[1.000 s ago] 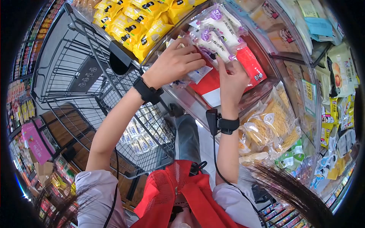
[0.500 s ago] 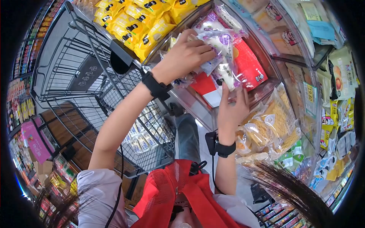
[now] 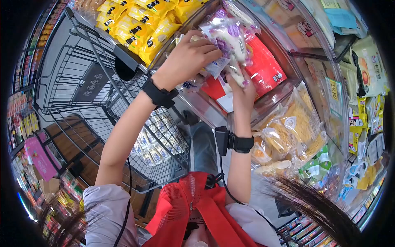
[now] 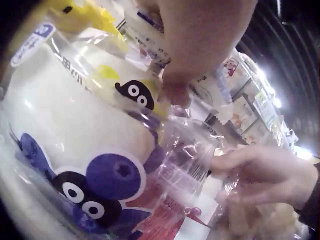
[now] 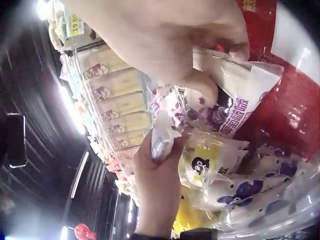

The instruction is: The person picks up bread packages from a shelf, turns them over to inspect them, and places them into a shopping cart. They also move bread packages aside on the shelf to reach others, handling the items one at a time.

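In the head view my left hand (image 3: pixel 187 59) is above the display bin, fingers curled round a small clear-and-white packet (image 3: pixel 217 67). The right wrist view also shows this packet (image 5: pixel 162 140) in my left hand (image 5: pixel 159 185). My right hand (image 3: pixel 243 99) pinches the lower end of a white packet with purple print (image 3: pixel 236 70); in the right wrist view the thumb lies across that packet (image 5: pixel 232 95). Beneath is a red box (image 3: pixel 267 68) with a white panel. The left wrist view shows my right hand (image 4: pixel 270 175) at clear film, and blueberry-printed packets (image 4: pixel 75 125) up close.
Yellow packets (image 3: pixel 144 31) are heaped beyond the bin. Bagged golden pastries (image 3: pixel 292 127) lie in the nearer right compartment. On the left stands a wire shopping cart (image 3: pixel 103 78), with white packets (image 3: pixel 158 140) visible through its mesh. A price tag (image 3: pixel 334 94) is at the right.
My right hand has moved up from spread fingers to a pinch on the purple-printed packet. My left hand has shifted slightly left, still holding its packet. The purple-printed packets have shifted over the box.
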`<state>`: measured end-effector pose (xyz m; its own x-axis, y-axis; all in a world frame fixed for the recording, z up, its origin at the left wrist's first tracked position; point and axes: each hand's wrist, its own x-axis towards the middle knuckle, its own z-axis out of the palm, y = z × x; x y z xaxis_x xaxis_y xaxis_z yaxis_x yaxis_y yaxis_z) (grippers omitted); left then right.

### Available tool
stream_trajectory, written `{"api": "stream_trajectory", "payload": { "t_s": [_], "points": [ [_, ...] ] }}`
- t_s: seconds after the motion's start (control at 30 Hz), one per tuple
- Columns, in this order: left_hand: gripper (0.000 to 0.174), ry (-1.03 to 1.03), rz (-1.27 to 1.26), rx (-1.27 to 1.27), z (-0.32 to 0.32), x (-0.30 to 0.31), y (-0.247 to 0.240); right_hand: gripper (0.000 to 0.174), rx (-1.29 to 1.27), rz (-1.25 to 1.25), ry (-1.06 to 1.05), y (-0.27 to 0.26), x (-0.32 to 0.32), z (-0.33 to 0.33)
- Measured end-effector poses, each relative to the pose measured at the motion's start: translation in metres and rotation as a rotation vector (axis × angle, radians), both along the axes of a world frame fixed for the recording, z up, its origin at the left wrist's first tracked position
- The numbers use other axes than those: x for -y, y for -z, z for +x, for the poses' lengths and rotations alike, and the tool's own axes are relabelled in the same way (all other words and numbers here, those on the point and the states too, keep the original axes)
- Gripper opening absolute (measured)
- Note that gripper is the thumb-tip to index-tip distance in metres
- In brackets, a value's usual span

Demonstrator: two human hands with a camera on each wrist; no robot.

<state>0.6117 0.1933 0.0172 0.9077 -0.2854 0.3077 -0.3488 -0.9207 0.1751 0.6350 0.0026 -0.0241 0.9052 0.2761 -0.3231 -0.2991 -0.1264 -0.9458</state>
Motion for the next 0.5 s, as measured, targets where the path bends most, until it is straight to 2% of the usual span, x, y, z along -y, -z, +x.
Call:
{"api": "stream_trajectory", "payload": {
  "t_s": [0.13, 0.27, 0.37, 0.5],
  "points": [
    [0.032, -0.011, -0.037, -0.002, -0.003, 0.0, -0.002, 0.048, 0.166, 0.079, 0.013, 0.0, -0.012, 0.018],
    [0.035, 0.017, -0.075, -0.117, 0.002, 0.004, 0.006, 0.043, 0.097, 0.236, 0.04, -0.013, -0.022, 0.041],
    [0.039, 0.036, -0.123, -0.208, 0.014, 0.005, 0.011, 0.041, 0.198, 0.088, 0.01, -0.023, -0.018, 0.046],
    [0.044, 0.052, -0.117, -0.194, 0.019, 0.004, 0.014, 0.04, 0.371, -0.147, 0.057, -0.041, 0.011, 0.03]
  ]
}}
